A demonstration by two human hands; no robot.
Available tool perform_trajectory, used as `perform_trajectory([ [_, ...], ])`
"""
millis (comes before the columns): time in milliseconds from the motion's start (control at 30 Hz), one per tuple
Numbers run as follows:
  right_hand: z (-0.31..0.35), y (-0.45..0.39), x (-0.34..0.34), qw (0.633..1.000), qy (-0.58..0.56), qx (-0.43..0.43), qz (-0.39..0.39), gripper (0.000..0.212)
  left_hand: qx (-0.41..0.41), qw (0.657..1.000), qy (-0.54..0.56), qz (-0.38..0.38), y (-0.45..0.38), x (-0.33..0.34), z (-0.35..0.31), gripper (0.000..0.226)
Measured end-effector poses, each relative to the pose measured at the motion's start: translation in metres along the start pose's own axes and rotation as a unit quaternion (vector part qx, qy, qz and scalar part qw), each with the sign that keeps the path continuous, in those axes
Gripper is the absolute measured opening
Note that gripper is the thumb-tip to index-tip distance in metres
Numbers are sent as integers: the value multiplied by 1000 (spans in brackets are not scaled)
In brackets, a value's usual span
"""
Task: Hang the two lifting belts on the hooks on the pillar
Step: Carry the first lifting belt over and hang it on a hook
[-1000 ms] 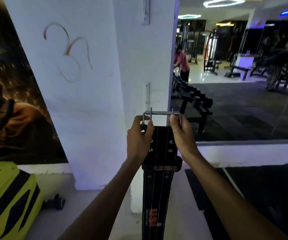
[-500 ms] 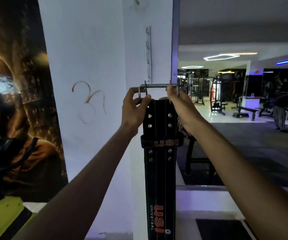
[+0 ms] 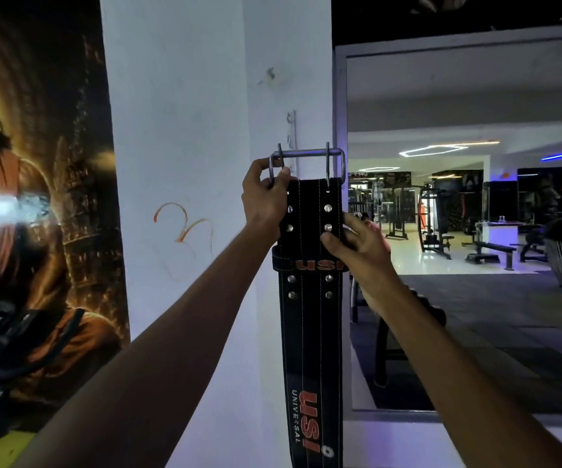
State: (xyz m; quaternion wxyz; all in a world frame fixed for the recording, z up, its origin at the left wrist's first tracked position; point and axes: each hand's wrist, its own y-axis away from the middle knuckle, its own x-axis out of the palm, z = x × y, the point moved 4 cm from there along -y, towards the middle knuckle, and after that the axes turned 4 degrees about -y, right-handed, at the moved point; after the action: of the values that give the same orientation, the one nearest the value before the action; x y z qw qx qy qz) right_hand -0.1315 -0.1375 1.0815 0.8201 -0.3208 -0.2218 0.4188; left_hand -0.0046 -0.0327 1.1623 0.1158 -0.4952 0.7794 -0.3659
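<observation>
A black lifting belt (image 3: pixel 311 332) with orange lettering hangs straight down in front of the white pillar (image 3: pixel 185 130). Its steel buckle (image 3: pixel 308 152) is at the top, level with the lower end of a white hook rail (image 3: pixel 292 136) on the pillar's right face. My left hand (image 3: pixel 266 201) grips the buckle's left corner and the belt's left edge. My right hand (image 3: pixel 357 244) pinches the belt's right edge below the buckle, near the rivets. Only one belt shows.
A dark mural (image 3: pixel 36 197) covers the wall left of the pillar. To the right, a large mirror (image 3: pixel 475 231) reflects gym machines, benches and ceiling lights. A dumbbell rack (image 3: pixel 397 332) stands low behind my right forearm.
Both hands have raised the belt, bringing the buckle from well below the hook rail up to its lower end. My right hand slid down from the buckle onto the belt's right edge.
</observation>
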Motion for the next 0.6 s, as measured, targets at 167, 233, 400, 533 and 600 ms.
perform_trajectory([
  [167, -23, 18, -7, 998, -43, -3, -36, 30, 5, 1000, 3, -5, -10, 4, -7, 8],
  [233, -35, 22, -11, 998, -34, 5, -44, 28, 7, 1000, 4, -6, -13, 5, -8, 8],
  [400, -64, 37, -12, 997, -22, 33, -67, 19, 4, 1000, 14, 8, -10, 8, -7, 8],
  [533, -102, 67, -18, 994, -18, 81, -69, 19, -14, 1000, 5, 2, -2, 9, 3, 8],
  [600, -125, 91, -20, 991, -7, 118, -57, 18, -23, 1000, 7, -14, -2, 8, 6, 8],
])
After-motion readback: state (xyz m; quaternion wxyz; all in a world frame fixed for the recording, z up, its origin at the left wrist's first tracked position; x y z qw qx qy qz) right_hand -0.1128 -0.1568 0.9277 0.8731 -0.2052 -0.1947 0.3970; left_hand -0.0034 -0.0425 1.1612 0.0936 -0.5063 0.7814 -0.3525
